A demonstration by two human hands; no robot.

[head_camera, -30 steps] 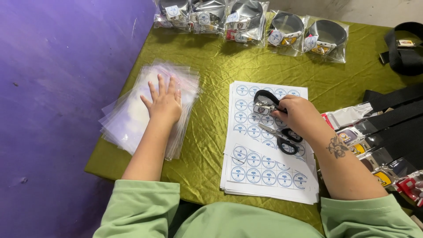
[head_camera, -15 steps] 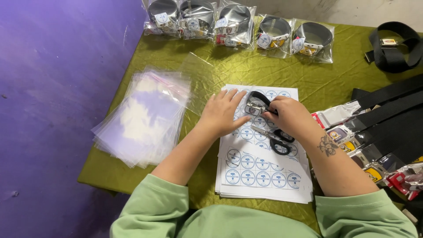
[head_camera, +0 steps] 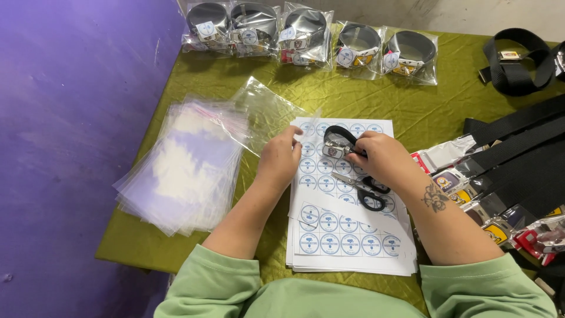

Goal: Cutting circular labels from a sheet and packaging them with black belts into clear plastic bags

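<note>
My left hand (head_camera: pixel 279 160) pinches the edge of a clear plastic bag (head_camera: pixel 268 112) and holds it lifted beside the sticker sheets. My right hand (head_camera: pixel 381 158) grips a rolled black belt (head_camera: pixel 338 139) with a metal buckle, just right of the bag's mouth. Both hands hover over a stack of white sheets of round blue stickers (head_camera: pixel 338 235). Black-handled scissors (head_camera: pixel 364 189) lie on the sheets under my right wrist.
A pile of clear bags (head_camera: pixel 176 171) lies at the left on the green cloth (head_camera: pixel 353 100). Several bagged belts (head_camera: pixel 306 32) line the far edge. Loose black belts and buckles (head_camera: pixel 512 176) crowd the right side. A purple wall (head_camera: pixel 70 118) stands left.
My left hand left the bag pile, came right to the sheets and now holds one clear bag up. My right hand stayed over the sheets with the rolled belt.
</note>
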